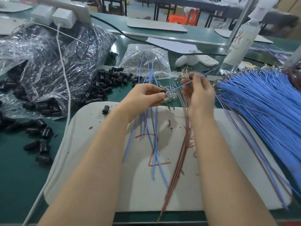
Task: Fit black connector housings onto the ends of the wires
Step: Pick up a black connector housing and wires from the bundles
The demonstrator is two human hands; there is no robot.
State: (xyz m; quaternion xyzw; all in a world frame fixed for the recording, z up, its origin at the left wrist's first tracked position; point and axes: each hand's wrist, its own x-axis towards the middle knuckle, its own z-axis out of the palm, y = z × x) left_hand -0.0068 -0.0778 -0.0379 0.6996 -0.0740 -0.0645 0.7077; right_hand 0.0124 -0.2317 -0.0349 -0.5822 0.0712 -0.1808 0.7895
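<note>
My left hand (pixel 146 95) pinches a small black connector housing (pixel 162 91) between thumb and fingers, with several blue wires hanging below the palm. My right hand (pixel 197 92) pinches a blue wire (pixel 182 85) whose near end meets the housing. A large fan of blue wires (pixel 260 101) lies at the right. Several brown wires (pixel 182 150) and loose blue wires (pixel 154 152) lie across the white board (pixel 97 160). Loose black housings (pixel 104 85) are heaped on the green table behind.
A clear plastic bag of black housings (pixel 45 66) spills at the left. A smaller bag of metal terminals (pixel 146 61) sits behind my hands. A white cable (pixel 65 79) runs from chargers (pixel 61 18) down the left. A clear bottle (pixel 236 46) stands at the back right.
</note>
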